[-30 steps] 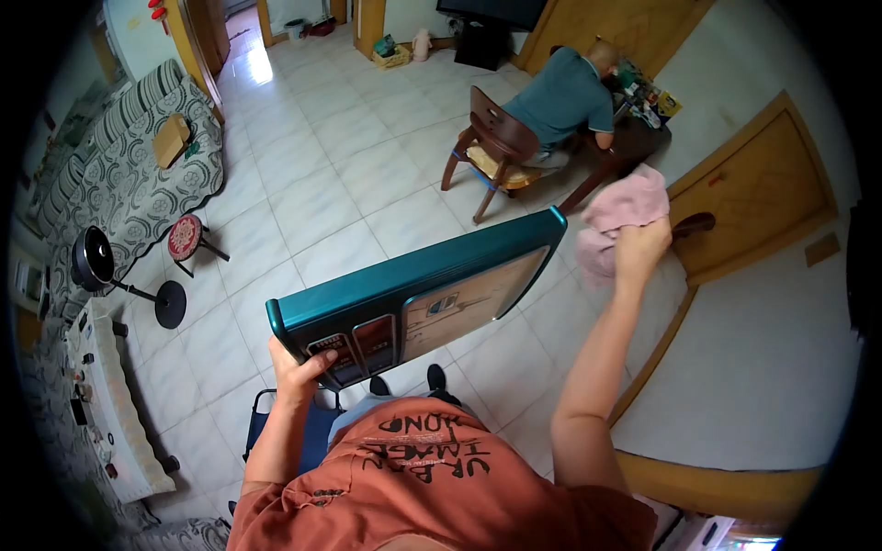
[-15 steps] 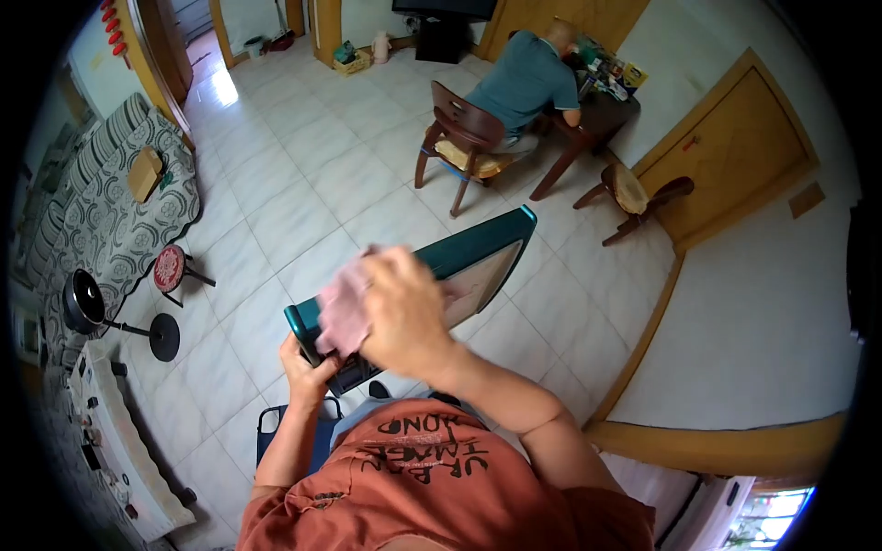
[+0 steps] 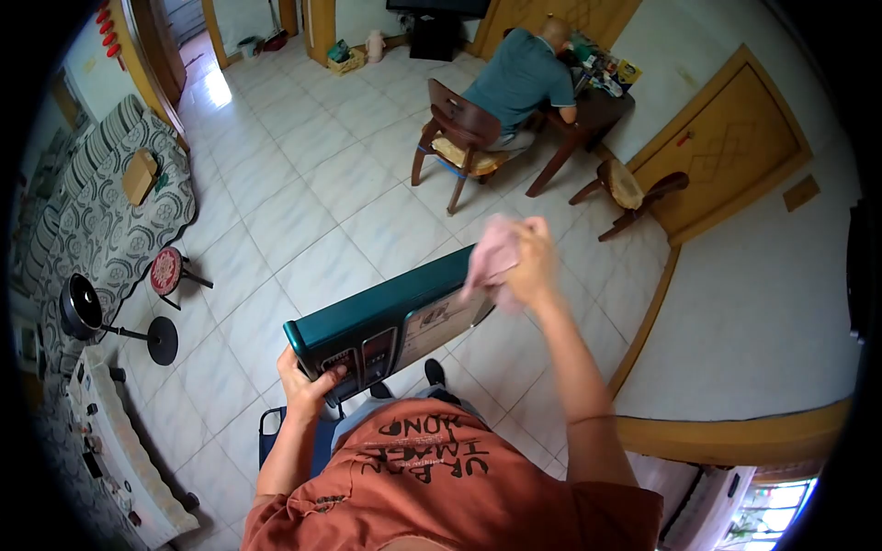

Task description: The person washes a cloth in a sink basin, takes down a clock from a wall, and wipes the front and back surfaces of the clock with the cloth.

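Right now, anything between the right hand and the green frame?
Only the pink cloth, held in the right hand, overlapping the end of the green frame opposite the left hand. Can't tell whether it touches. Nothing else visible stands between them.

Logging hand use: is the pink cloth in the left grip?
No, the right grip holds the pink cloth, the left grip a teal-sided rectangular object.
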{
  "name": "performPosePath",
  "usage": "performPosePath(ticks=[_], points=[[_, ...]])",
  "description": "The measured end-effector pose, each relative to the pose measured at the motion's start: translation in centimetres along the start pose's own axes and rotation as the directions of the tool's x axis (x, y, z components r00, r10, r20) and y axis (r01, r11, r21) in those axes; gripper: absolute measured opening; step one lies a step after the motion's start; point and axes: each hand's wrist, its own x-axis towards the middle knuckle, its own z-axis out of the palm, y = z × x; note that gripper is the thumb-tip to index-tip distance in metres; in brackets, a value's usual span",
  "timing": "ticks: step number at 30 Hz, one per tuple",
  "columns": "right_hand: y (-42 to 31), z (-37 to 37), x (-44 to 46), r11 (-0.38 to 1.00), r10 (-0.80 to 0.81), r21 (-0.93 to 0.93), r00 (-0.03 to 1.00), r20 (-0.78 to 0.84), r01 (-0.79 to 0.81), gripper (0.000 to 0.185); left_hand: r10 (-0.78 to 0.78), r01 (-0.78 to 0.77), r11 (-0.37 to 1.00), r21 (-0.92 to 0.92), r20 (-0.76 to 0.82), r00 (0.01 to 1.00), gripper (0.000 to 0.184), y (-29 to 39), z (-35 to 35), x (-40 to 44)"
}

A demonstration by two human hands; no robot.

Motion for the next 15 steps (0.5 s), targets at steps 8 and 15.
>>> performPosePath(ticks=[8, 15], points=[[11.0, 1.0, 0.5, 0.475, 0.313, 0.861, 0.949, 0.029, -0.183, 0.041, -0.106, 0.094, 0.985, -0.144, -0.083, 0.991, 0.058, 0.8, -1.2, 1.2], [8.3, 1.6, 0.0, 0.499, 0.212, 0.846, 0.973, 0.092, -0.189, 0.051, -0.102, 0.057, 0.919, -0.391, -0.094, 0.990, 0.057, -1.1, -2.1, 2.3]])
